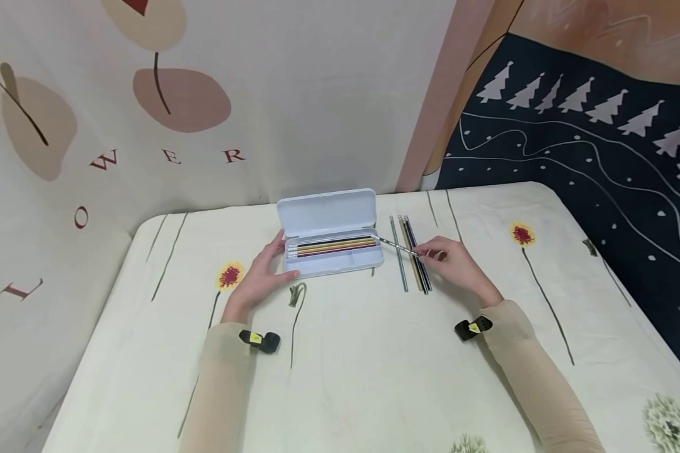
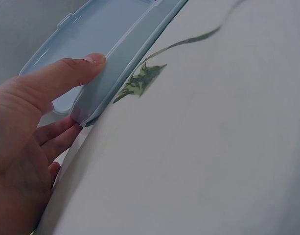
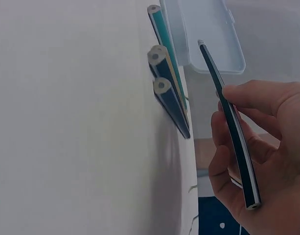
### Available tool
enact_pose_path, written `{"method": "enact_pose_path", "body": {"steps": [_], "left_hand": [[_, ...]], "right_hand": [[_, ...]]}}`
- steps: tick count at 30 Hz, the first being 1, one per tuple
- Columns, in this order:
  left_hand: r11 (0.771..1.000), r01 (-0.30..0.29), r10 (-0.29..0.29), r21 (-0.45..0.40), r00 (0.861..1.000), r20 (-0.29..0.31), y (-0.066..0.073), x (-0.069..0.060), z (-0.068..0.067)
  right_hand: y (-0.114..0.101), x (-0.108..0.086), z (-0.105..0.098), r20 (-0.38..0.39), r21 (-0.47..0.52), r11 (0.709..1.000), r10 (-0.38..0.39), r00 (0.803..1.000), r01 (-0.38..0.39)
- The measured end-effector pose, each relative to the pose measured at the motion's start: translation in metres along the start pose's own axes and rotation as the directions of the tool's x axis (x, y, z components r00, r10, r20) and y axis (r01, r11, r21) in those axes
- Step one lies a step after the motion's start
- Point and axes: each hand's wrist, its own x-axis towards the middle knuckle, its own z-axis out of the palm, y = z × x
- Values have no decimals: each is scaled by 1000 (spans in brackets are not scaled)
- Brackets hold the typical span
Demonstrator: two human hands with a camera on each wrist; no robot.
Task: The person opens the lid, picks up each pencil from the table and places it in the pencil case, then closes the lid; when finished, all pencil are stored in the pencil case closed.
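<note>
A light blue pencil case [image 1: 334, 267] lies with its lid up on the table, several pencils [image 1: 333, 246] side by side in its long compartment. My left hand [image 1: 259, 274] grips the case's left end. In the left wrist view the thumb [image 2: 74, 76] presses its front wall and the other fingers sit at the end behind. A dark, shiny pencil [image 3: 230, 115] is pinched between thumb and fingers of my right hand [image 1: 446, 259]. Its far tip reaches over the case's right end, in the head view. Below the held pencil, several loose pencils [image 1: 422, 277] lie by my right hand.
A teal pencil [image 1: 401, 261] lies between the case and the darker loose pencils. The table is covered by a pale cloth [image 1: 351, 358] with printed flowers. Behind stands a white curtain [image 1: 328, 113], and a dark tree-patterned cloth [image 1: 572, 157] hangs at the right.
</note>
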Motion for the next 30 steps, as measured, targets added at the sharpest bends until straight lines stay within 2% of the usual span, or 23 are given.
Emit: {"method": "enact_pose_path", "body": {"steps": [5, 17, 30], "left_hand": [[1000, -19, 19, -10, 1000, -3, 0, 0, 0], [1000, -15, 14, -19, 1000, -1, -1, 1, 2], [1000, -15, 15, -15, 1000, 0, 0, 0, 1]], "right_hand": [[-5, 3, 7, -4, 23, 1000, -10, 1000, 10], [-17, 16, 25, 54, 58, 998, -17, 998, 14], [-27, 39, 41, 109, 57, 997, -53, 993, 47]]}}
